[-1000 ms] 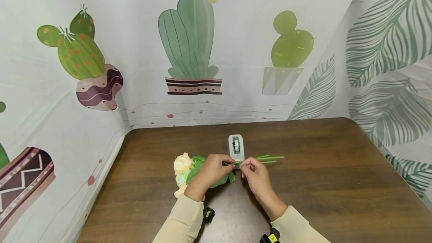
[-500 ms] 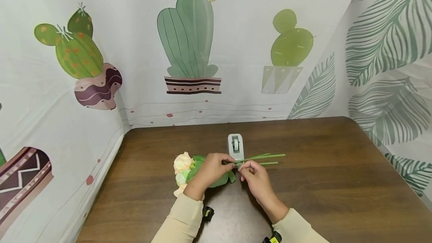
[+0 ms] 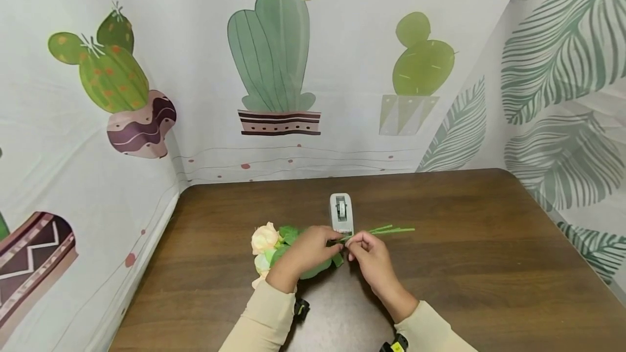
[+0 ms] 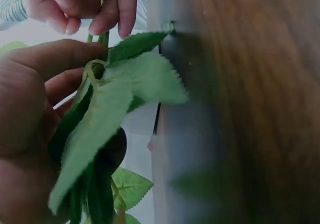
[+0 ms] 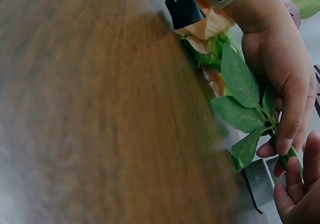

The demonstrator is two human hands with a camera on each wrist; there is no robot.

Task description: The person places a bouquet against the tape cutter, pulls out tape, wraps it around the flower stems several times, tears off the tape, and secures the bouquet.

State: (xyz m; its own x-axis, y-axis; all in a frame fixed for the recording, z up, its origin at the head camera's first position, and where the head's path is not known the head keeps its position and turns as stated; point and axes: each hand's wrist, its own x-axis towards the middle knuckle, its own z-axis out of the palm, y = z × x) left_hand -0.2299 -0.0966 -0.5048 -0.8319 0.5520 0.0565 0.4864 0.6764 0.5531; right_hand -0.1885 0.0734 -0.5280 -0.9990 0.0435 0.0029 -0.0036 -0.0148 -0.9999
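Observation:
A bunch of artificial flowers, with pale peach blooms (image 3: 265, 238) and green leaves (image 4: 150, 78), lies sideways over the table. My left hand (image 3: 311, 249) grips its stems just below the leaves. Green stems (image 3: 393, 230) stick out to the right past my right hand (image 3: 373, 257). The right thumb and fingers are curled close together at the stems, beside the left fingertips. Whether a strip of tape lies between them is too small to tell. Directly behind the hands stands a light grey tape dispenser (image 3: 341, 212), its front end partly hidden by them.
The brown wooden table (image 3: 464, 265) reaches back to a white cloth (image 3: 352, 69) printed with cacti and leaves. Black wrist mounts (image 3: 301, 309) sit at both cuffs, close above the tabletop.
The stem ends have shifted, drawing closer together to the right of my right hand. My left hand has turned slightly and moved down a little. The dispenser stays put.

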